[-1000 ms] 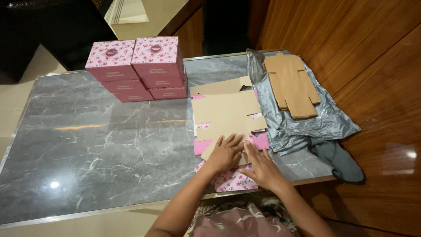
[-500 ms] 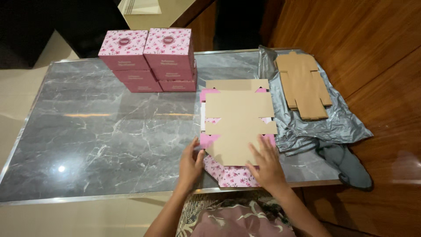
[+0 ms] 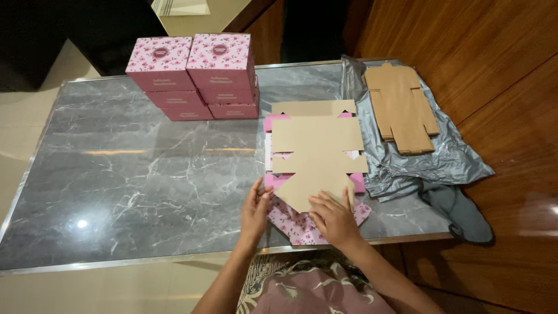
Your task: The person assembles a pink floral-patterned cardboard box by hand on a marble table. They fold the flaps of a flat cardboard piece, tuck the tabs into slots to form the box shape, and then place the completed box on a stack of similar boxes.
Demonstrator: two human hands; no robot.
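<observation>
A grey marble table (image 3: 133,174) is seen from above, and everything is placed against the flat unfolded box blank (image 3: 317,154) lying brown side up near the table's near edge.

Far to the left of the blank and further back, a stack of pink floral boxes (image 3: 195,75) is set, made up and closed, two columns side by side.

Closer in, at the blank's near left corner, the left hand (image 3: 256,212) is laid against the edge of the cardboard, fingers loosely curled and thumb raised; whether the edge is pinched cannot be told. The pink floral printed side of more blanks (image 3: 290,224) is shown under and just in front of the top sheet, peeking out at its near end.

On the blank's near flap the right hand (image 3: 334,218) is pressed, fingers spread and lying flat on the brown surface, nothing clasped. The flap is seen tilted, its corner pointing towards the near edge of the table.

To the right of the blank, touching its side, a crumpled silver-grey plastic bag (image 3: 424,166) is spread, and on it, further back, a pile of plain brown flat cardboard inserts (image 3: 401,107) is stacked. Beyond that, the brown wooden floor (image 3: 511,87) is seen.
</observation>
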